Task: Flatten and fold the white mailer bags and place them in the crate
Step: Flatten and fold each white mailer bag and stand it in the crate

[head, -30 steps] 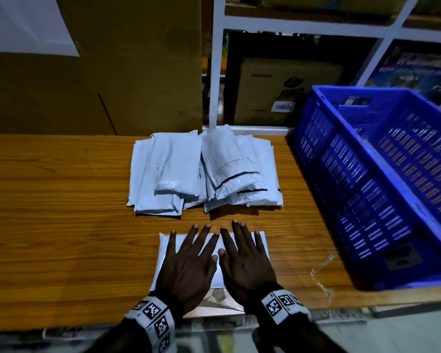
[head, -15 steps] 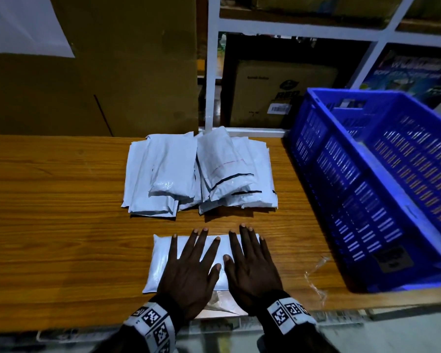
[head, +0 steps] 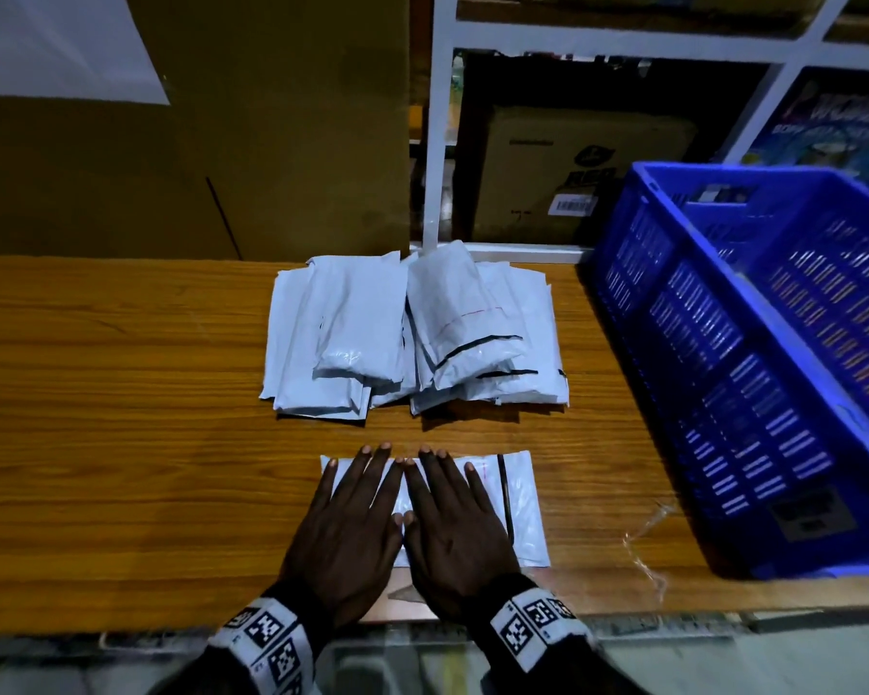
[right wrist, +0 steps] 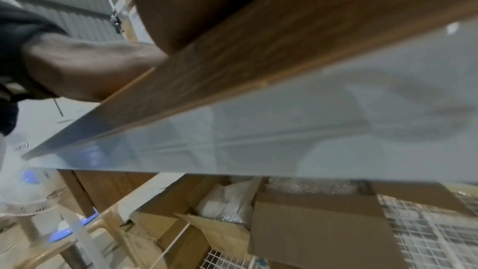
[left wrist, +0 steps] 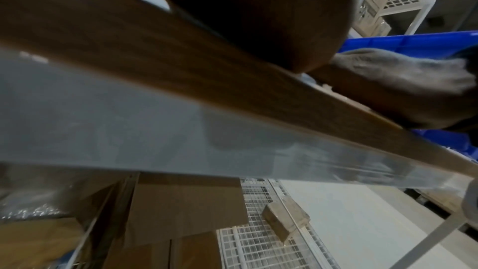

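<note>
White mailer bag [head: 520, 499] flat on table, L hand [head: 349, 534] & R hand [head: 452, 531] pressing it

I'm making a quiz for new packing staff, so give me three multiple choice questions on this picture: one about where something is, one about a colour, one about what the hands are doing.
1. Where is the crate relative to the pile of mailer bags?
A. To its right
B. To its left
C. On top of it

2. What colour is the crate?
A. Red
B. Blue
C. Green

3. What are the left hand and the right hand doing to the single mailer bag at the near edge of the table?
A. Lifting it by a corner
B. Crumpling it into a ball
C. Pressing it flat, fingers straight

Answers:
1 A, the crate stands at the table's right end, beside the pile.
2 B, its slotted walls are plainly blue.
3 C, both palms lie side by side on the bag, which rests flat on the wood.
</note>
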